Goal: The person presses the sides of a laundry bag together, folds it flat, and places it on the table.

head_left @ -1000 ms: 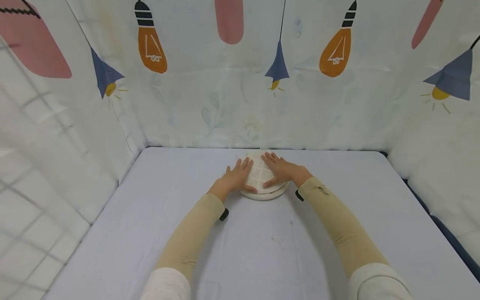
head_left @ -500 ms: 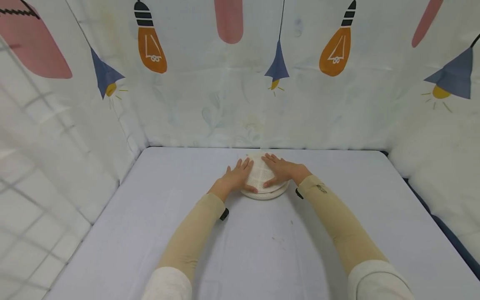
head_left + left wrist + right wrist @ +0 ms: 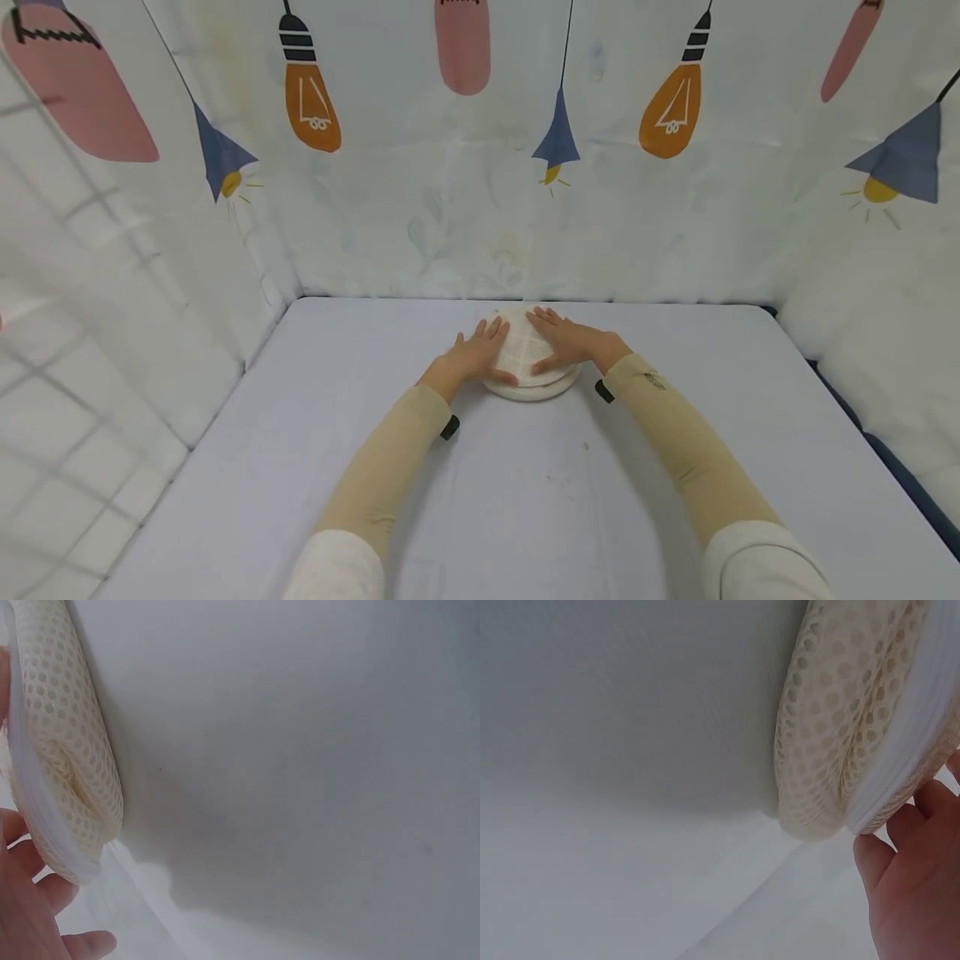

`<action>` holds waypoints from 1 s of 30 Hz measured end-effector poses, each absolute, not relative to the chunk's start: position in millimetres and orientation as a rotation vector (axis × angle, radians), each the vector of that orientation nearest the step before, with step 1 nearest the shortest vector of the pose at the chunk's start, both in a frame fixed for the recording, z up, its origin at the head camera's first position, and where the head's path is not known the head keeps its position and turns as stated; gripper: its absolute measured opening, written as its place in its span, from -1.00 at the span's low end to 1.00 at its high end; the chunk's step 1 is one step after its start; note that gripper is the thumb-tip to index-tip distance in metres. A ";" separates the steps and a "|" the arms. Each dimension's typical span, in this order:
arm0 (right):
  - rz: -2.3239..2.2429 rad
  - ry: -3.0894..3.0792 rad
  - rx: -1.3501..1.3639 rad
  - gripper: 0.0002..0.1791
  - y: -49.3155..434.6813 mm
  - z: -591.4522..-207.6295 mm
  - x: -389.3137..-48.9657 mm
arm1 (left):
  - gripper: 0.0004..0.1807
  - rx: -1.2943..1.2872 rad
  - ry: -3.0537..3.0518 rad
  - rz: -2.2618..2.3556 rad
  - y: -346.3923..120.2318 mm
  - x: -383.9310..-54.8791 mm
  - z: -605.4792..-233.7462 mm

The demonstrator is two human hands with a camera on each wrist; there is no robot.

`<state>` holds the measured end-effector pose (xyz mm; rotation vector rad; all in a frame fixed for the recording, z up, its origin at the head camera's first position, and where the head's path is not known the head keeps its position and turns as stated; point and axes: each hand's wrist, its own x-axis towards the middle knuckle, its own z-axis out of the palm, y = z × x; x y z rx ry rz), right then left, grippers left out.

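A round, flattened cream mesh laundry bag (image 3: pixel 522 354) lies near the table's far edge. My left hand (image 3: pixel 472 357) rests on its left side, fingers spread and fairly straight, thumb toward the front. On the other side, my right hand (image 3: pixel 567 342) lies over the upper right part in the same spread way. Close up in the left wrist view, the bag (image 3: pixel 64 697) shows honeycomb mesh and a white band along its edge, with fingers of the left hand (image 3: pixel 30 907) at that edge. In the right wrist view, the right hand (image 3: pixel 922 874) touches the banded rim of the bag (image 3: pixel 829 712).
A pale cloth covers the table (image 3: pixel 525 517), with a few faint marks in front of the bag. White hangings printed with bulbs and lamps enclose the back wall (image 3: pixel 375 217) and both sides. Both forearms reach across the table in tan sleeves.
The head view has shifted slightly, so the printed wall sits a little lower in it. Both hands stay in place on the laundry bag, which keeps its shape and position.
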<state>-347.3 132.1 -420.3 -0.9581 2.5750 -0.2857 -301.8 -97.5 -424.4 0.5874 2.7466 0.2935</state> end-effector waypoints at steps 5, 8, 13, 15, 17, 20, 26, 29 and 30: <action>-0.345 2.601 -0.960 0.26 139.1 -423.4 -345.7 | 0.20 0.594 2.766 0.299 -101.5 -300.6 -423.4; -0.355 2.613 -0.946 0.25 142.8 -423.8 -343.7 | 0.19 0.603 2.788 0.300 -104.7 -299.9 -422.3; -0.373 2.613 -0.925 0.26 146.5 -420.4 -336.9 | 0.20 0.617 2.808 0.290 -110.3 -300.5 -422.9; -0.377 2.617 -0.908 0.26 148.7 -419.4 -333.8 | 0.21 0.628 2.805 0.293 -112.2 -300.9 -423.5; -0.375 2.620 -0.899 0.26 151.4 -419.2 -331.3 | 0.21 0.633 2.801 0.298 -113.9 -300.6 -423.2; -0.375 2.626 -0.896 0.26 156.1 -420.8 -329.0 | 0.21 0.636 2.800 0.303 -115.8 -299.1 -421.7; -0.465 2.614 -0.855 0.15 159.9 -422.7 -323.5 | 0.19 0.663 2.823 0.267 -117.0 -296.2 -423.1; -0.448 2.637 -0.825 0.12 158.9 -424.6 -319.0 | 0.17 0.672 2.831 0.231 -116.5 -295.7 -425.9; -0.424 2.654 -0.818 0.12 158.5 -425.7 -317.4 | 0.17 0.674 2.833 0.225 -116.3 -295.6 -426.8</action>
